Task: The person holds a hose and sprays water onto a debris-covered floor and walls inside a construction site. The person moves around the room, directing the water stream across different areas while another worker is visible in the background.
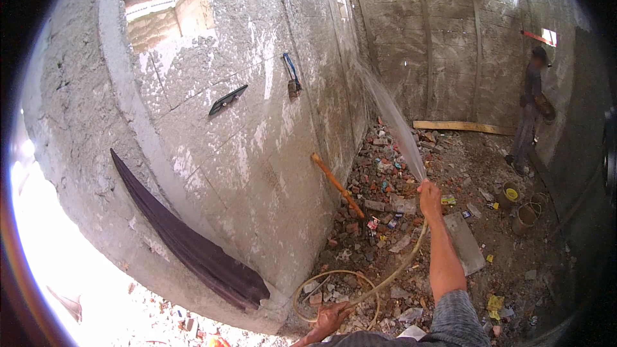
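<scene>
My right hand (430,198) is closed round the end of a pale yellow hose (414,254), arm stretched forward. Out of that end a fan of water (393,115) sprays up and to the left, onto the rough plastered wall (250,148) near the corner. Lower down, my left hand (333,315) grips the same hose close to my body. A loop of the hose hangs beside the left hand, over the rubble. The nozzle end is hidden inside my right fingers.
Broken brick and litter (385,167) cover the ground. A wooden pole (337,185) leans on the left wall; a dark cloth (186,238) hangs there. A plank (463,127) lies by the far wall. Buckets (526,217) stand at right, and another person (532,103) works beyond.
</scene>
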`<state>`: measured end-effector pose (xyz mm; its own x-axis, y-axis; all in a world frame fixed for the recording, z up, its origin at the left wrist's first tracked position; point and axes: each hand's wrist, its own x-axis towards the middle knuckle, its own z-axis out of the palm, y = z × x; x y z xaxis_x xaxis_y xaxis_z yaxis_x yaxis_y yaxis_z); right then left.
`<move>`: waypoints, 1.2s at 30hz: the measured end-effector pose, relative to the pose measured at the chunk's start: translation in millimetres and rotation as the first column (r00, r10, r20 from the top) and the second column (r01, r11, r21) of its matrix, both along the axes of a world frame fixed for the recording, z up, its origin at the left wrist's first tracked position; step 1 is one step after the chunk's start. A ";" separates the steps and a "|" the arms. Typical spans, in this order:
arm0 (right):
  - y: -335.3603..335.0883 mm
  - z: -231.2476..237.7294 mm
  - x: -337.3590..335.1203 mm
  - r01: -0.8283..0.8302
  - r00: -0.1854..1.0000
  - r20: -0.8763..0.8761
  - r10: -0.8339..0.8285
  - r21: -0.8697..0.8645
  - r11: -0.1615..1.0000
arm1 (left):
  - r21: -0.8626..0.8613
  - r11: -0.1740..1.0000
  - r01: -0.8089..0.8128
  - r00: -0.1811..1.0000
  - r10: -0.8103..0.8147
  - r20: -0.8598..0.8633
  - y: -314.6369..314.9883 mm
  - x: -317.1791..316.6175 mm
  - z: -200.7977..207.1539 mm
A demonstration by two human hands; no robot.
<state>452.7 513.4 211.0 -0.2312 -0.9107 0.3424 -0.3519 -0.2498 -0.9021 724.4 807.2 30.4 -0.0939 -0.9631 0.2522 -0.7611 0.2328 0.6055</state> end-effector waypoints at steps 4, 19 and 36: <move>-1.7 -4.9 0.3 0.006 0.999 0.054 -0.006 -0.003 1.000 | -0.002 0.997 0.077 0.994 -0.076 0.075 0.1 6.6 -9.7; -4.0 -39.2 -7.7 -0.020 0.993 -0.109 0.052 0.278 0.961 | 0.112 0.989 0.098 0.994 -0.093 -0.048 12.8 1.2 6.9; -34.0 -3.3 -0.3 0.204 0.979 -0.041 -0.201 0.080 0.976 | -0.160 0.987 0.018 0.997 -0.029 -0.066 -18.8 12.6 19.2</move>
